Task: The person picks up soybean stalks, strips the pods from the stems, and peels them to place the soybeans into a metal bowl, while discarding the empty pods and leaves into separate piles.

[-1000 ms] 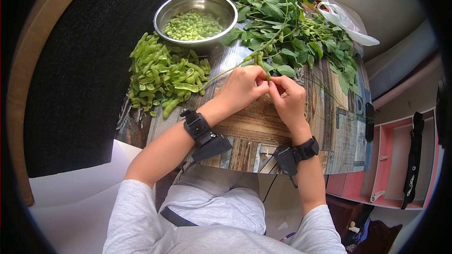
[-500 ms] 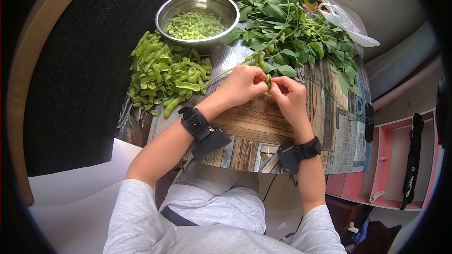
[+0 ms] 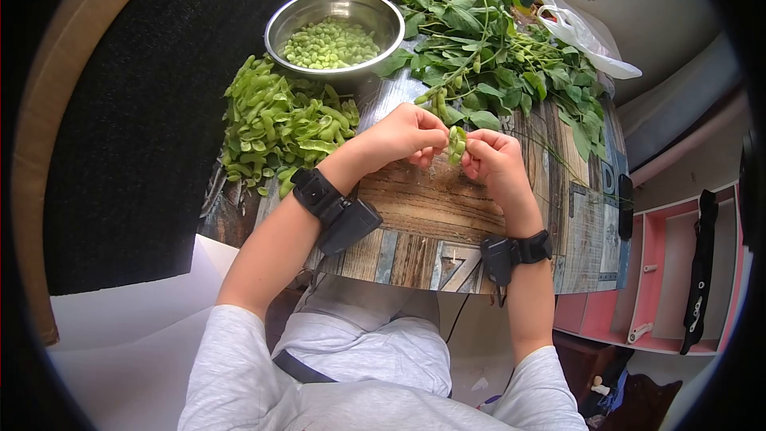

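Note:
Between my two hands a green bean pod [image 3: 456, 145] is spread partly open, above the wood-patterned table [image 3: 431, 203]. The fingertips of my left hand [image 3: 411, 137] pinch one side of it. My right hand [image 3: 496, 161] has finger and thumb closed on the other side. Beyond my left hand lies a heap of pods and empty shells [image 3: 279, 124]. A metal bowl [image 3: 275, 41] with shelled green beans [image 3: 331, 42] stands behind that heap. Leafy bean stalks [image 3: 479, 48], some with pods, lie just beyond the hands.
A white plastic bag [image 3: 578, 32] lies at the back right, past the stalks. A black phone-like object [image 3: 625, 207] is at the table's right edge. Pink-edged shelving [image 3: 654, 271] stands at the right, and a black panel [image 3: 136, 136] on the left.
The pod has been opened wider and its pale inside shows. My hands have drawn slightly apart, and my left forearm has shifted a little up and left.

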Available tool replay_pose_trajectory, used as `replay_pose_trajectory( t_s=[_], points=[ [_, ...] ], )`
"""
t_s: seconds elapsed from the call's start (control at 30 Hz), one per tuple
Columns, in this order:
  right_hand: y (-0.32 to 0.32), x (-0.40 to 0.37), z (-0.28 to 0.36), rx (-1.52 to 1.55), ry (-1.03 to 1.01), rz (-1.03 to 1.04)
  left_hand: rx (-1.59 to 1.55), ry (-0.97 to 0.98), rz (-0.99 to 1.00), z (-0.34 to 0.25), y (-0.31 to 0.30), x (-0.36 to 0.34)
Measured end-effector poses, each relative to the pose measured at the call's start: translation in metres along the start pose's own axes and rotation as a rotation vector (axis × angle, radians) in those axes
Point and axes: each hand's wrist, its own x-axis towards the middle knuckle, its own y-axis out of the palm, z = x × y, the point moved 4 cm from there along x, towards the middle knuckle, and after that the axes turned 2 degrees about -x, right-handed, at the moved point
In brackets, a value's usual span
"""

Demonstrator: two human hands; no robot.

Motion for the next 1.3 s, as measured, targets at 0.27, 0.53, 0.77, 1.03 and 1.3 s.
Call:
replay_pose_trajectory(
  t_s=[0.27, 0.53, 0.77, 1.03, 1.3],
  points=[
    [0.003, 0.003, 0.0, -0.271, -0.106, -0.079, 0.026, 0.006, -0.084, 0.004, 0.003, 0.003],
    [0.02, -0.007, 0.022, -0.803, -0.684, -0.077, 0.101, 0.075, -0.052, 0.012, 0.004, 0.01],
    [0.018, -0.007, 0.021, -0.741, -0.66, -0.147, 0.069, 0.112, -0.128, 0.011, 0.007, 0.008],
    [0.018, -0.005, 0.013, -0.664, -0.455, -0.095, 0.104, 0.104, -0.09, 0.017, 0.007, 0.012],
    [0.013, -0.003, 0.009, -0.669, -0.469, -0.052, 0.203, 0.201, -0.172, 0.015, 0.01, 0.01]
  ],
)
